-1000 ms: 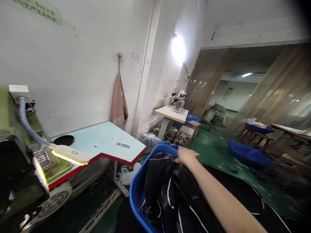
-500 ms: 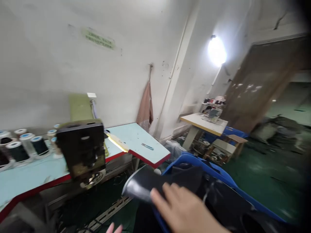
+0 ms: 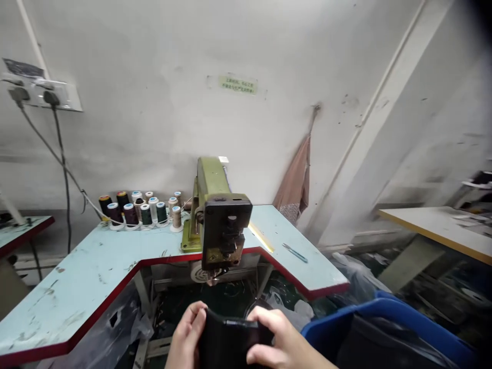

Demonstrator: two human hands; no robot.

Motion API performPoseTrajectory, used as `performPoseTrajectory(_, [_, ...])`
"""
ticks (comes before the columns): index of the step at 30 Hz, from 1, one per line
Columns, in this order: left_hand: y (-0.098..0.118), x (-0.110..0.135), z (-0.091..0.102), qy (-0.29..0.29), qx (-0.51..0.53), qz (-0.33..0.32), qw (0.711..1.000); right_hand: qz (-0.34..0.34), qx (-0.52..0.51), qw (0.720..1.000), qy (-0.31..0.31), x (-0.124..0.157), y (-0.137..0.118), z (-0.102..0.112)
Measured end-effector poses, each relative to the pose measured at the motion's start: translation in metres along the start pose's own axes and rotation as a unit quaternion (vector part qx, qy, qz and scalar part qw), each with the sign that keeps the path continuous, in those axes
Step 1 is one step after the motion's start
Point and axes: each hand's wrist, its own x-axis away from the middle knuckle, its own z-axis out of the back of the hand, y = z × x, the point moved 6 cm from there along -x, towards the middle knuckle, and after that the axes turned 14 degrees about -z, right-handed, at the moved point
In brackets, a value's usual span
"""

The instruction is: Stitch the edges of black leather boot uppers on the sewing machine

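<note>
At far left we are seeing two black plugs (image 3: 51, 97) sitting in a wall socket (image 3: 69, 96). Rightward, a pale-blue table (image 3: 88, 277) with red edging is carrying a cluster of thread spools (image 3: 145, 213). Our left hand (image 3: 187, 335) is pinching the upper left corner of a black piece (image 3: 226, 341), which we are holding up in front of the table's recessed edge. Just above it in view, a green sewing machine (image 3: 212, 179) is standing, a gap showing between. Our right hand (image 3: 279, 338) is gripping the piece's right side, thumb and fingers closing on it. Farther right, snips (image 3: 294, 252) are lying on the table, a brown cloth (image 3: 295, 174) is hanging on the wall, and a blue bin (image 3: 319, 330) is holding dark material (image 3: 380, 343).
</note>
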Motion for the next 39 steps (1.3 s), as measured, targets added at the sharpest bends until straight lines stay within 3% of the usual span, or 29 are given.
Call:
performPoseTrajectory(2, [0.009, -0.012, -0.003, 0.014, 0.012, 0.0, 1.0, -0.018, -0.07, 0.997, 0.005, -0.006, 0.015, 0.005])
performPoseTrajectory(7, [0.023, -0.03, -0.021, -0.046, -0.113, -0.061, 0.991, -0.017, -0.149, 0.987, 0.054, -0.029, 0.04, 0.028])
performPoseTrajectory(12, [0.031, -0.033, -0.027, 0.001, -0.22, -0.145, 0.965, -0.032, -0.178, 0.982, 0.063, -0.049, 0.035, 0.044])
performPoseTrajectory(16, [0.037, -0.034, -0.027, 0.019, -0.257, -0.159, 0.953, -0.022, -0.173, 0.982, 0.073, -0.056, 0.028, 0.049])
performPoseTrajectory(25, [0.041, -0.036, -0.017, 0.024, -0.271, -0.151, 0.95, 0.0, -0.141, 0.987, 0.078, -0.063, 0.024, 0.046])
performPoseTrajectory(39, [0.062, -0.043, 0.021, 0.051, -0.291, -0.164, 0.941, 0.083, -0.096, 0.983, 0.131, -0.065, -0.002, 0.022])
